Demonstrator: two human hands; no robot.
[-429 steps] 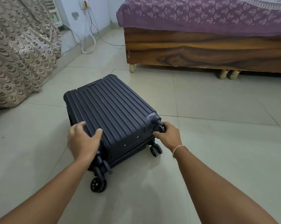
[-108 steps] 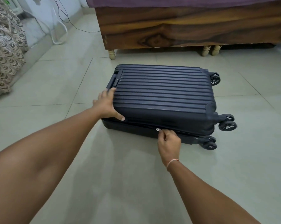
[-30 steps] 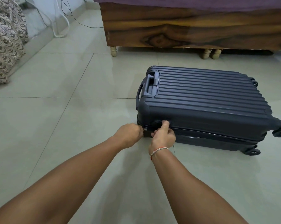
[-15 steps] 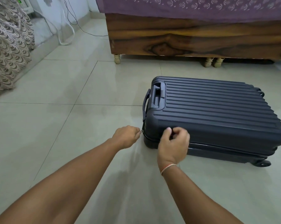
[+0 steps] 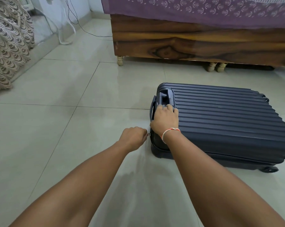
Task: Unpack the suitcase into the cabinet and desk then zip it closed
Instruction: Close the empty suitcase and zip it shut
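Counting from the largest down: one floor (image 5: 72, 128) of pale glossy square tiles, thin dark grout lines, soft reflections. One bed (image 5: 195, 45) across the far side, dark-grained wooden frame, smooth and boxy, three turned pale legs visible, draped with one purple cover (image 5: 187, 9) printed in small white motifs. One curtain (image 5: 7, 46) at far left, scalloped beige-brown pattern, hanging in folds. Thin cables (image 5: 72, 18) trail along the wall behind it.

One suitcase (image 5: 228, 125), dark navy hard shell, ribbed with parallel ridges, rounded corners, lying flat on the floor in front of the bed, lid down on the base. One wheel (image 5: 269, 169) clearly shows at the near right corner. One recessed carry handle (image 5: 163, 99) at its left end.

Two hands, both mine. My right hand (image 5: 165, 121) rests on the shell's left end by the handle, fingers (image 5: 170, 108) bent over the ridges, pressing down; one red-white thread band (image 5: 169, 132) on that wrist. My left hand (image 5: 133, 136) sits just beside the case's near-left corner, fingers curled tight together, pinching one small metal zipper pull (image 5: 148, 134).
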